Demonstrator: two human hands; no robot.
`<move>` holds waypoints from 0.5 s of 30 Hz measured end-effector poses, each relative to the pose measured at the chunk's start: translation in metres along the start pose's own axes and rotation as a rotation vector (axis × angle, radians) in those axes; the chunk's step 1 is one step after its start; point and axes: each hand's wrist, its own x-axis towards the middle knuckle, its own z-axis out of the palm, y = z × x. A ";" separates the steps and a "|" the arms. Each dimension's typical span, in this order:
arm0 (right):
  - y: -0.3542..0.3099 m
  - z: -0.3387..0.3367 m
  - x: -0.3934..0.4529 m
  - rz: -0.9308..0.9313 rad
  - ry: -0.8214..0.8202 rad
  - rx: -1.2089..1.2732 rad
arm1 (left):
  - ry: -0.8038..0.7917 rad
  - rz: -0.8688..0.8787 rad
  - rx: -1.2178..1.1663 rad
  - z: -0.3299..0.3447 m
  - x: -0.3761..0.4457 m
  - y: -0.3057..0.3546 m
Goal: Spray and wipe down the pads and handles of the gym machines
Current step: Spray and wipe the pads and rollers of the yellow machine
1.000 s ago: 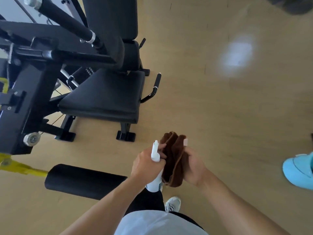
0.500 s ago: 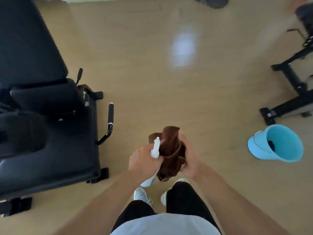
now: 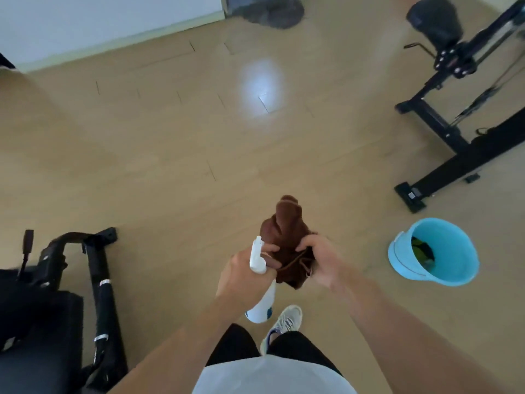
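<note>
Both hands' fingers pinching brown cloth [image 3: 287, 237] between them, left hand [image 3: 244, 275] also around white spray bottle [image 3: 260, 282]

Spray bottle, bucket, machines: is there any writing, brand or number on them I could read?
None can be read.
spray bottle: a blue mark near its base, too blurred.
black machine foot: a small pale sticker, too small.
blue bucket: no text visible.

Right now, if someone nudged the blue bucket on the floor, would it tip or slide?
Probably slide: the blue bucket looks like light plastic on a smooth floor. It already sits tilted, so a high push might tip it. Only a dark, greenish item shows inside, so little weight likely steadies it.
</note>
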 end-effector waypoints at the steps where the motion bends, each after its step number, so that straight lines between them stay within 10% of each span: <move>1: -0.024 -0.008 0.008 -0.018 -0.009 -0.002 | 0.009 0.012 -0.023 0.000 0.016 0.017; 15: -0.272 -0.054 0.154 -0.128 -0.109 0.019 | -0.236 -0.110 -0.077 -0.047 0.319 0.191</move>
